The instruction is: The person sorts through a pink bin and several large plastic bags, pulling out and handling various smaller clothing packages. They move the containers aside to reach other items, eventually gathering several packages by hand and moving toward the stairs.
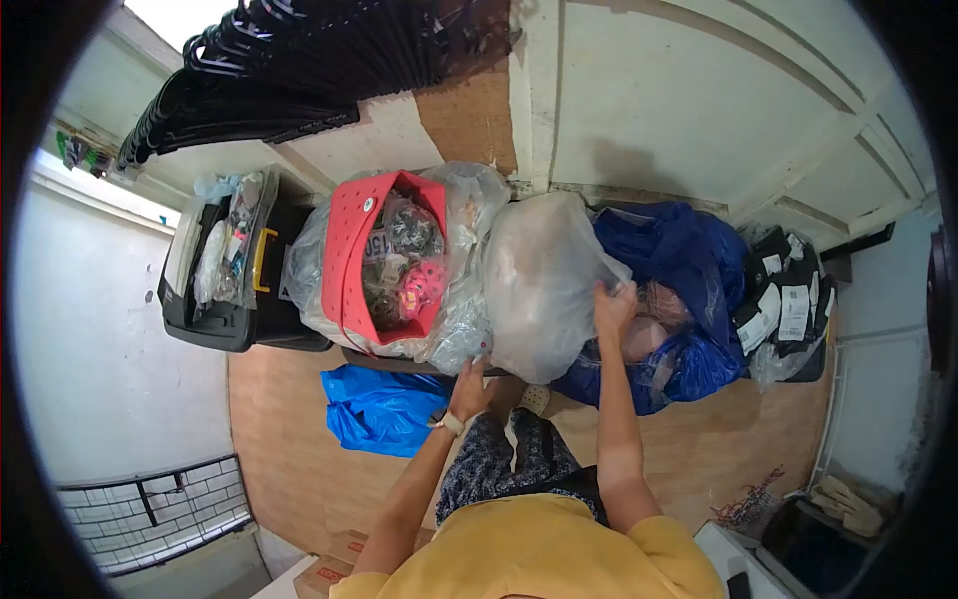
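Note:
My right hand point(614, 308) grips the right edge of a large translucent plastic bag point(539, 285), which bulges in the middle of the row. My left hand point(469, 391) is at the lower edge of a crumpled clear plastic bag point(461, 334), its fingers apart and close to the plastic. Above that hand, a red tote point(349, 255) lies on the clear plastic, with wrapped items inside, one of them pink with dark spots. Right of my right hand, a dark blue plastic bag point(679, 245) stands open around pinkish wrapped items point(649, 337).
A black bin point(215, 329) with yellow handles holds packaged items at left. Black labelled parcels point(793, 304) are piled at right. A bright blue bag point(379, 409) lies on the wooden floor point(289, 429). Black hangers point(269, 90) hang above. Cardboard boxes point(324, 574) stand near my left elbow.

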A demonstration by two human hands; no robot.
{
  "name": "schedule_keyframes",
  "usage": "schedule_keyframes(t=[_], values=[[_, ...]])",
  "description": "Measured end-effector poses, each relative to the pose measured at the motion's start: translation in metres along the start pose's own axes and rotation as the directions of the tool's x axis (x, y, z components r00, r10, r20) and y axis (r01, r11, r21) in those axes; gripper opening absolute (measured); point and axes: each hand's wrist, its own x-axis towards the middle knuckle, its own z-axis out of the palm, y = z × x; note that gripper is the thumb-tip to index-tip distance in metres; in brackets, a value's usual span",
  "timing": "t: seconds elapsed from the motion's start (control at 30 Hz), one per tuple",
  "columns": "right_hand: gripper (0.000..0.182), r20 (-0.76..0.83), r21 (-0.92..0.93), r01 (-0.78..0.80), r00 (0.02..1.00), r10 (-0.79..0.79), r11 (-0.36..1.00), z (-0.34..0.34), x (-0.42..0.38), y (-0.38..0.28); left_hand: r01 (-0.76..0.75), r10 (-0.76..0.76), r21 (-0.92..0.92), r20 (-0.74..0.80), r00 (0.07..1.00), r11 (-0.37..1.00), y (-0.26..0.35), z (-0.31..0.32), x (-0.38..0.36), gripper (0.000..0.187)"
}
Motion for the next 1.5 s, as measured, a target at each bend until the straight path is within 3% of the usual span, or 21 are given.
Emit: schedule_keyframes(t=[0.23,0.33,0.4,0.53,0.57,0.6,0.63,0.67,0.7,0.77,0.83,0.9,0.97,1.0,1.07,1.1,1.17,1.23,1.37,1.43,1.5], values=[[0.024,-0.088,-0.126,0.104,0.989,-0.116,0.987,-0.008,0.009,0.012,-0.019,0.006,-0.133,-0.099,0.995,0.991,0.034,-0.008,0.053,0.054],[0.024,-0.111,-0.148,0.144,0.981,-0.161,0.978,-0.006,0.011,0.016,-0.098,0.108,0.059,-0.191,0.976,0.993,0.031,-0.025,0.057,0.053],[0.025,-0.14,-0.176,0.2,0.964,-0.225,0.964,-0.004,0.01,0.019,-0.039,0.152,0.299,-0.368,0.917,0.954,0.02,-0.053,0.049,0.053],[0.029,-0.228,-0.191,0.165,0.952,-0.207,0.968,0.007,0.003,0.011,0.262,0.041,0.331,-0.688,0.725,0.907,-0.008,-0.127,0.031,0.067],[0.032,-0.228,-0.153,0.118,0.962,-0.151,0.981,0.01,0.001,0.01,0.261,0.042,0.331,-0.687,0.725,0.907,-0.021,-0.139,0.03,0.067],[0.032,-0.229,-0.152,0.122,0.961,-0.155,0.981,0.011,-0.007,-0.006,0.246,0.015,0.223,-0.768,0.64,0.943,-0.034,-0.151,0.033,0.066],[0.037,-0.369,-0.396,0.161,0.874,-0.317,0.904,0.011,-0.02,-0.037,0.22,-0.024,0.114,-0.839,0.543,0.969,-0.045,-0.161,0.035,0.066],[0.042,-0.448,-0.614,0.144,0.745,-0.494,0.776,0.016,-0.03,-0.058,0.279,-0.056,0.134,-0.813,0.58,0.951,-0.051,-0.172,0.036,0.068],[0.042,-0.446,-0.608,0.158,0.743,-0.499,0.778,0.029,-0.035,-0.065,0.286,-0.057,0.132,-0.821,0.568,0.949,-0.059,-0.176,0.04,0.068],[0.047,-0.25,-0.308,0.492,0.784,-0.568,0.814,0.054,-0.048,-0.071,0.265,-0.142,0.093,-0.654,0.743,0.96,-0.079,-0.174,0.052,0.062],[0.042,-0.003,-0.017,0.612,0.791,-0.612,0.791,0.094,-0.069,-0.073,0.319,-0.047,0.246,-0.72,0.692,0.915,-0.095,-0.182,0.058,0.053],[0.037,0.225,0.082,0.43,0.871,-0.437,0.899,0.134,-0.091,-0.075,0.453,-0.379,-0.066,-0.659,0.649,0.889,-0.101,-0.219,0.046,0.043],[0.038,0.368,0.243,0.314,0.846,-0.387,0.918,0.176,-0.103,-0.05,0.507,-0.326,0.008,-0.758,0.566,0.862,-0.118,-0.258,0.04,0.03],[0.038,0.366,0.244,0.309,0.848,-0.382,0.919,0.193,-0.112,-0.049,0.521,-0.253,0.052,-0.831,0.496,0.852,-0.143,-0.27,0.043,0.031],[0.046,0.509,0.226,0.174,0.818,-0.268,0.959,0.221,-0.133,-0.052,0.547,-0.435,-0.146,-0.782,0.446,0.824,-0.16,-0.313,0.039,0.036],[0.046,0.508,0.229,0.171,0.819,-0.267,0.958,0.231,-0.144,-0.062,0.541,-0.407,-0.124,-0.799,0.442,0.832,-0.194,-0.323,0.038,0.039],[0.059,0.698,0.236,-0.025,0.7,-0.151,0.972,0.25,-0.168,-0.09,0.584,-0.422,-0.119,-0.806,0.415,0.803,-0.227,-0.345,0.034,0.041],[0.067,0.869,0.149,-0.05,0.483,-0.106,0.988,0.271,-0.191,-0.112,0.583,-0.417,-0.121,-0.813,0.406,0.803,-0.265,-0.358,0.03,0.041],[0.071,0.885,0.225,0.068,0.402,-0.233,0.972,0.3,-0.232,-0.143,0.6,-0.484,-0.15,-0.752,0.447,0.786,-0.3,-0.37,0.024,0.044],[0.072,0.861,0.184,0.115,0.459,-0.217,0.976,0.301,-0.246,-0.157,0.576,-0.484,-0.165,-0.745,0.459,0.8,-0.305,-0.373,0.023,0.045],[0.071,0.911,0.212,0.037,0.354,-0.211,0.977,0.291,-0.239,-0.168,0.487,-0.439,-0.174,-0.743,0.506,0.856,-0.307,-0.372,0.024,0.045]])
